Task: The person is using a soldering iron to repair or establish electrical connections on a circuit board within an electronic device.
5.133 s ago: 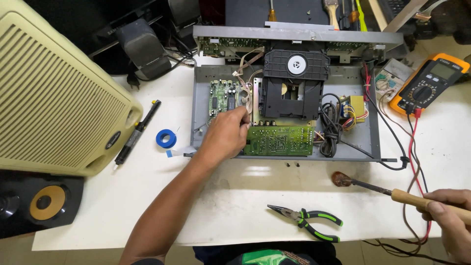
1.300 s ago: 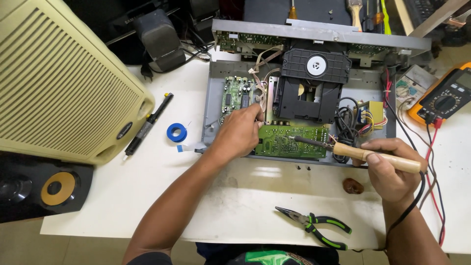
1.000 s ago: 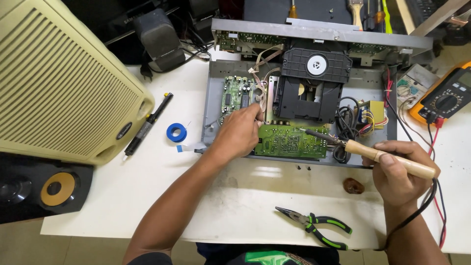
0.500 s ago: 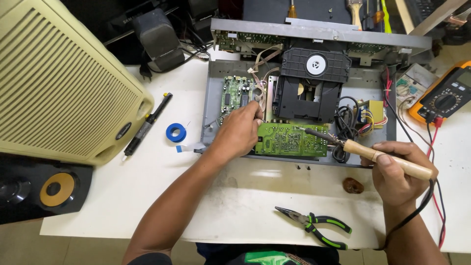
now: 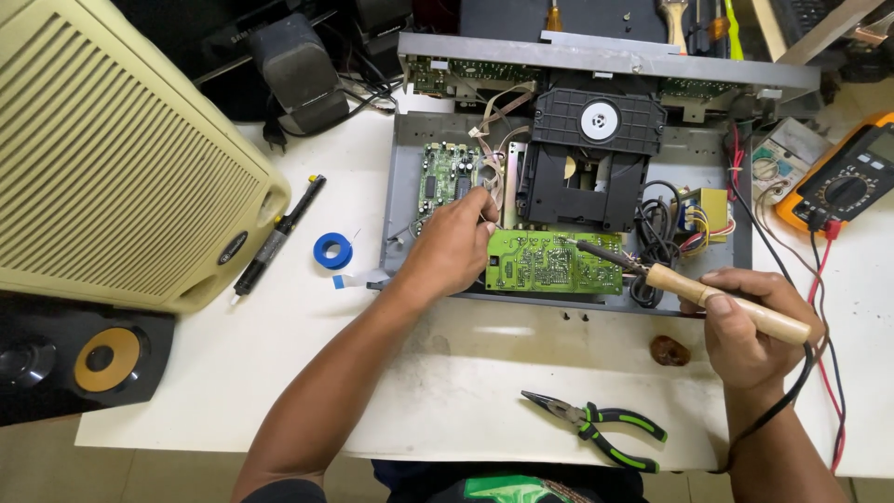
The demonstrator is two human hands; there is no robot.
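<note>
Nearest on the white counter point(image 5: 233, 373) lie pliers point(image 5: 596, 428) with green-and-black handles, their jaws pointing left. Just beyond them, to the right, sits a small brown lump point(image 5: 670, 350).

The right hand point(image 5: 754, 321) is clenched around the wooden handle of a soldering iron point(image 5: 684, 287). The iron's long axis runs from near right to far left: the pale handle is in the fist, the dark metal shaft reaches out, and the tip points left onto the green board point(image 5: 551, 263). A black cord leaves the handle's right end and curves down past the wrist.

The left hand point(image 5: 453, 247) rests on the left edge of the green board, fingers curled at a smaller board point(image 5: 445, 177) and thin wires there; whether it pinches anything I cannot tell.

Both boards sit in an open grey chassis point(image 5: 399, 186), with a black disc drive point(image 5: 591, 154) behind the green board and a yellow transformer point(image 5: 705, 214) to the right.

Left of the chassis lie a blue tape roll point(image 5: 332, 251) and a black pen-like tool point(image 5: 277, 235). At far right is an orange multimeter point(image 5: 843, 182); at left a beige grille point(image 5: 112, 158) with a speaker point(image 5: 79, 359) near it.
</note>
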